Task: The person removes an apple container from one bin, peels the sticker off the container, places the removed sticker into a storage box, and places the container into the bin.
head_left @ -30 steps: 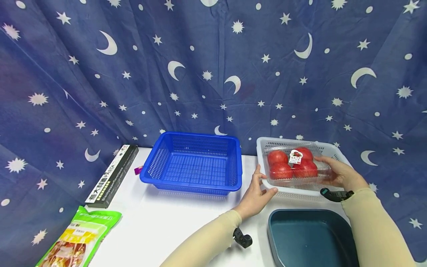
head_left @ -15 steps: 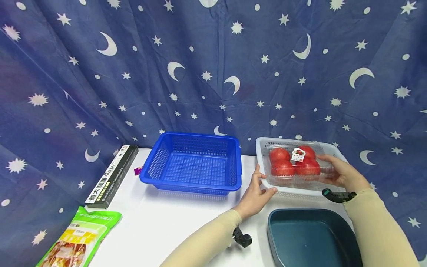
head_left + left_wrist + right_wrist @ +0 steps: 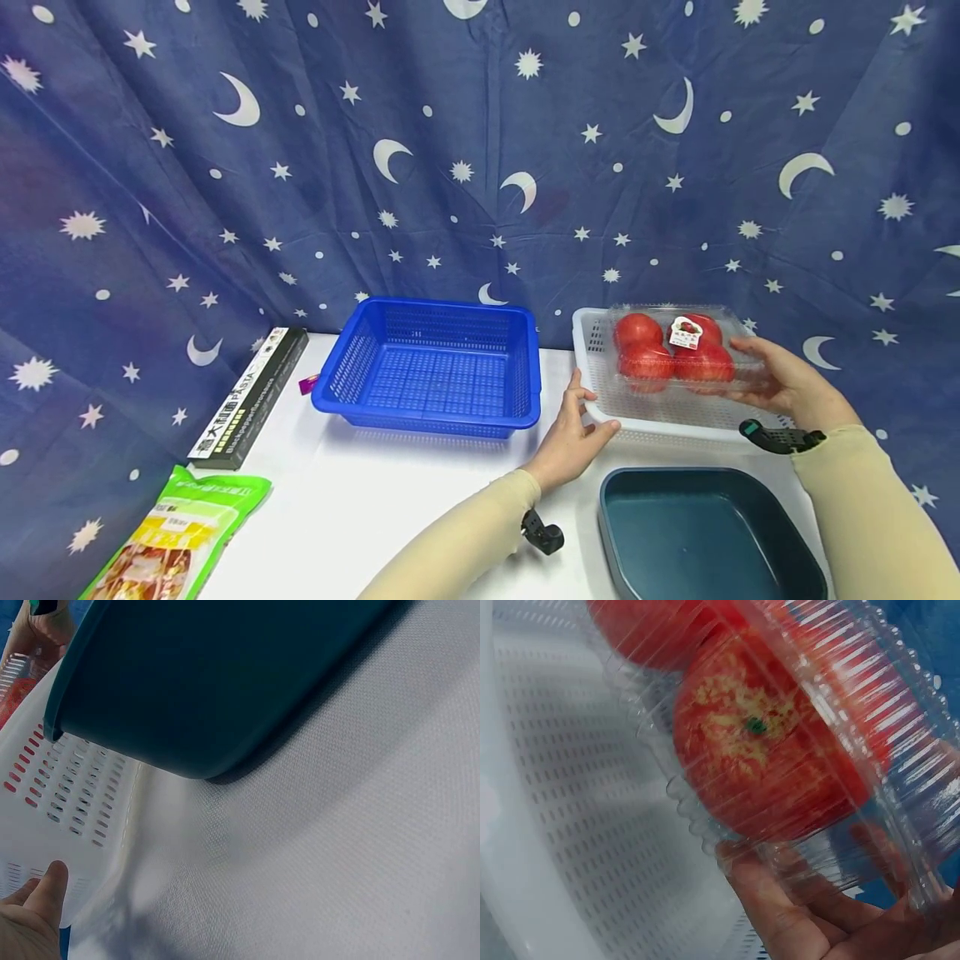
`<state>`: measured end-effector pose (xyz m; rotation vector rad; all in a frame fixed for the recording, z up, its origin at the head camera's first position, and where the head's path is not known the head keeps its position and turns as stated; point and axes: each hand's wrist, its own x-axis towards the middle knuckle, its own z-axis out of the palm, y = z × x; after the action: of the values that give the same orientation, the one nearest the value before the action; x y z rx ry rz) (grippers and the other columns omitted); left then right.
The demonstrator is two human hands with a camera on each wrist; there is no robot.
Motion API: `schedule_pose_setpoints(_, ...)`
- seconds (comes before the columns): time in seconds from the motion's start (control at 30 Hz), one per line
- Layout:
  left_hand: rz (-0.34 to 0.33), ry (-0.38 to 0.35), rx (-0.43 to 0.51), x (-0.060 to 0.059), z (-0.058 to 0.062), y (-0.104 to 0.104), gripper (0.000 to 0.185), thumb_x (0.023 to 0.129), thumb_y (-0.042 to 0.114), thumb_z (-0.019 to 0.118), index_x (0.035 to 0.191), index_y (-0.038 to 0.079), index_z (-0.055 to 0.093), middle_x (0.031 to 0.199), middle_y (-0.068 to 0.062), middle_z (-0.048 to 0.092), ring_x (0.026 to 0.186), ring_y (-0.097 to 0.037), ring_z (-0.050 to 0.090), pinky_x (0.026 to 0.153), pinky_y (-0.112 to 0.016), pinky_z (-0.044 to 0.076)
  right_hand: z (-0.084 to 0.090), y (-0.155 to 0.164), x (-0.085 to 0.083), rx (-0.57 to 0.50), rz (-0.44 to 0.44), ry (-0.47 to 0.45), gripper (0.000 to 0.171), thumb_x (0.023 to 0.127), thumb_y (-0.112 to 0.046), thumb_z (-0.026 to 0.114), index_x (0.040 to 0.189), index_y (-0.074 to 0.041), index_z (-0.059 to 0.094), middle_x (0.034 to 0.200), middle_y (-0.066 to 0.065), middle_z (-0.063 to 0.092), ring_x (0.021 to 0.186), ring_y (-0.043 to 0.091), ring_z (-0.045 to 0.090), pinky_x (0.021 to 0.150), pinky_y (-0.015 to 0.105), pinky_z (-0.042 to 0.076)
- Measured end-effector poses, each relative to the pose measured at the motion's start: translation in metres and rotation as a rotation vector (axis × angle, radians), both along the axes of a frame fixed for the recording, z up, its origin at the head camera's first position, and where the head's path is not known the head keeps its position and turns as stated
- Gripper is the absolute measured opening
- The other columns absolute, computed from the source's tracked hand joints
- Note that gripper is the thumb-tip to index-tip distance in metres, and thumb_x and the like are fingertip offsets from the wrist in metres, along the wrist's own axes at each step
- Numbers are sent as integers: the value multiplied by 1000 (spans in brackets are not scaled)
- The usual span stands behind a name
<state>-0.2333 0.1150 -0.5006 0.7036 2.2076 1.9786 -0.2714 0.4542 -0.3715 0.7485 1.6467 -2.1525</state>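
A clear plastic clamshell box of red apples [image 3: 647, 367], with a white label [image 3: 686, 332], is held over the white basket [image 3: 611, 408]. My right hand [image 3: 798, 385] grips the box at its right end, fingers below and thumb near the top edge. The right wrist view shows an apple [image 3: 772, 742] close up through the ribbed plastic, and the fingers [image 3: 772, 907] on the box's corner. At the basket's near left corner, my left hand [image 3: 564, 442] holds the rim, its thumb [image 3: 51, 892] against the outer wall.
A blue basket [image 3: 427, 412] stands left of the white one. A dark teal bin [image 3: 682, 533] sits in front. On the left lie a black-and-white pasta box [image 3: 251, 396], a green-edged food bag [image 3: 176, 533] and a small purple packet [image 3: 308, 384]. A starry curtain [image 3: 450, 125] hangs behind.
My right hand has raised the box of apples and shifted it right, so more of the white basket's floor shows. The left hand stays at the basket's corner.
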Motion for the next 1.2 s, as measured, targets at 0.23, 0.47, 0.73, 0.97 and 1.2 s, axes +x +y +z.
schedule_pose_setpoints(0.23,-2,3,19,-1,-1,1,42,101,31,65,128,14,37,172,-2,0,141,-34,42,104,-37,49,12,6,5,-51,1,33,17,98,-41,68,107,-28,61,95,10,62,86,39,71,93,53,52)
schedule_pose_setpoints(0.47,45,23,-70,0,7,-1,41,100,37,66,126,17,41,172,-2,4,142,-31,42,108,-39,46,19,6,10,-77,-20,66,21,98,-41,68,86,-24,72,92,8,63,85,39,71,90,51,54)
schedule_pose_setpoints(0.73,121,93,-205,7,23,-4,53,98,45,63,138,18,41,171,-8,9,152,-25,22,121,-42,25,26,1,14,-59,-29,91,20,97,-42,70,87,-25,71,91,8,62,83,37,71,86,50,56)
schedule_pose_setpoints(0.97,98,127,-157,18,50,-12,67,100,49,56,154,17,33,171,-2,8,153,-20,18,123,-41,22,32,-9,18,-47,-5,103,23,97,-44,69,84,-25,74,104,10,57,83,36,71,86,49,57)
schedule_pose_setpoints(1.2,43,110,-110,16,78,-31,72,103,49,52,160,16,23,172,0,3,154,-22,18,122,-46,23,35,-21,22,-5,36,134,17,99,-45,66,102,-28,68,126,15,37,85,34,68,84,47,58)
